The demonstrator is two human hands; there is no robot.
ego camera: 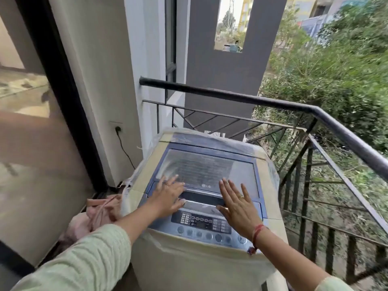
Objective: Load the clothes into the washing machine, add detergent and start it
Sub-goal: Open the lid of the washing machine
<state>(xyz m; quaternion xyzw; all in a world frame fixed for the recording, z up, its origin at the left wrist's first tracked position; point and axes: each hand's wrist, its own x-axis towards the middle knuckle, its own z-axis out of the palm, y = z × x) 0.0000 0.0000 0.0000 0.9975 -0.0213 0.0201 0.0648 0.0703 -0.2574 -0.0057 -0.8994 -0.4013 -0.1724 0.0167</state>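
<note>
A top-loading washing machine (270, 208) stands on a balcony, wrapped in a cream and clear plastic cover. Its blue-framed transparent lid (205, 169) is down. My left hand (168, 197) lies flat with spread fingers on the lid's front left, by the handle recess. My right hand (238, 203) lies flat on the front right, fingers apart, holding nothing. The control panel (201, 224) with buttons and a small display sits just below both hands. A heap of pinkish clothes (98, 213) lies left of the machine, near the floor.
A black metal railing (336, 122) runs behind and to the right of the machine, with greenery beyond. A wall socket (117, 128) with a plugged-in black cable is on the white pillar at left. A dark-framed glass door (37, 143) fills the left side.
</note>
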